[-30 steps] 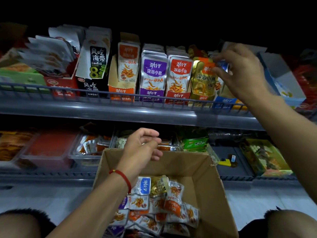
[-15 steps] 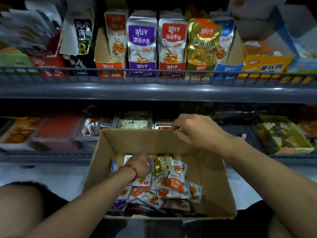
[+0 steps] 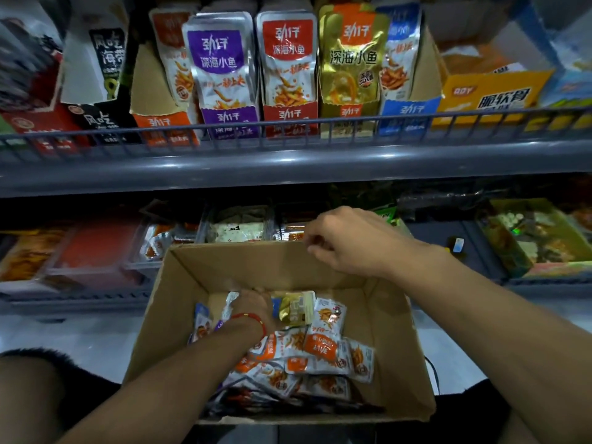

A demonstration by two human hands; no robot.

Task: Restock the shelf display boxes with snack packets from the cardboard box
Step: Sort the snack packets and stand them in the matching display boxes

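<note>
An open cardboard box (image 3: 394, 347) sits in front of me on my lap, with several snack packets (image 3: 320, 346) heaped in its bottom. My left hand (image 3: 253, 304), a red string on its wrist, is down inside the box with its fingers curled onto a white and blue snack packet (image 3: 230, 301) at the pile's far end. My right hand (image 3: 349, 241) hovers over the box's far rim, fingers loosely curled and holding nothing. On the upper shelf stand the orange (image 3: 163, 123), purple (image 3: 229, 118), red (image 3: 290, 115), gold (image 3: 350, 110) and blue (image 3: 410, 110) display boxes, with packets standing upright in them.
A wire rail (image 3: 288, 136) runs along the upper shelf's front edge. A yellow carton (image 3: 493, 94) stands right of the blue display box, black and red boxes (image 3: 96, 120) to the left. The lower shelf holds clear bins (image 3: 237, 230) and a tray of sweets (image 3: 541, 238).
My right hand came down from the blue display box on the upper shelf to the cardboard box's far rim. My left hand dropped from the rim into the packets. The view moved closer.
</note>
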